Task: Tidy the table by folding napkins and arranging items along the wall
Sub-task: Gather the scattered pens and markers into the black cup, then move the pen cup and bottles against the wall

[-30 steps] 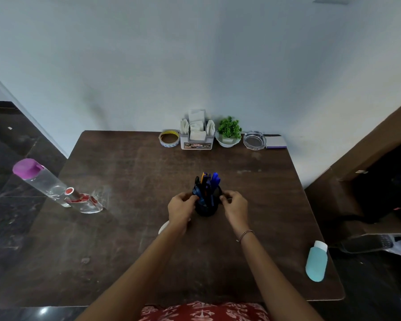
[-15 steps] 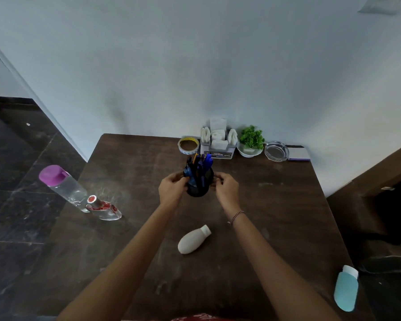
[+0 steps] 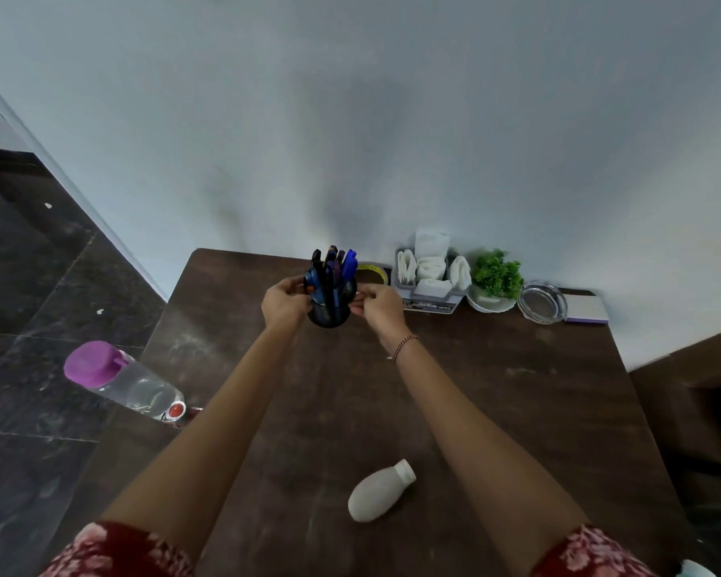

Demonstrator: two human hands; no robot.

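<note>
Table point(image 3: 517, 410) of dark brown wood carries a row along its wall edge: grey napkin caddy point(image 3: 429, 285), small green plant in a white bowl point(image 3: 494, 281), clear glass ashtray point(image 3: 542, 302). Left of the caddy, left hand point(image 3: 286, 301) and right hand point(image 3: 377, 308) clasp a black mesh pen cup point(image 3: 330, 304) from either side, beside a yellow tape roll point(image 3: 373, 273).

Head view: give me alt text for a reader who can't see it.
Both hands, left hand and right hand, hold a black pen holder full of pens near the wall, left of a row: tape roll, napkin caddy, small plant, glass ashtray.
</note>
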